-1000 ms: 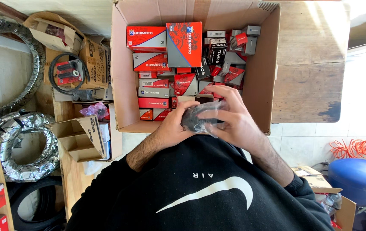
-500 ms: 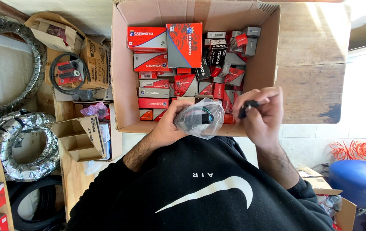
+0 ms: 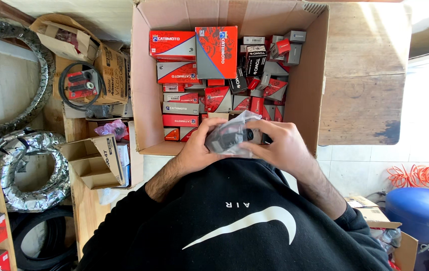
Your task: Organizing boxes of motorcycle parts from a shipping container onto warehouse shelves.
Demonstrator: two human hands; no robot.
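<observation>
A dark part in a clear plastic bag (image 3: 230,135) sits between both hands, just above my black sweatshirt. My left hand (image 3: 197,148) grips the bag's left side. My right hand (image 3: 279,145) closes over its right side, fingertips on the plastic. Directly behind them stands a large open cardboard box (image 3: 141,90) packed with several red, grey and black small parts boxes (image 3: 194,55).
Foil-wrapped tyres (image 3: 34,170) and a bare tyre lie at the left. Small open cartons (image 3: 94,160) and a packet of black grips (image 3: 79,85) sit on a wooden shelf. A wooden board (image 3: 362,85) is right of the box; a blue drum (image 3: 420,216) and orange hose at lower right.
My right hand, held off to the right with a small dark piece half a second ago, has come back onto the bag. Both hands again hold it together.
</observation>
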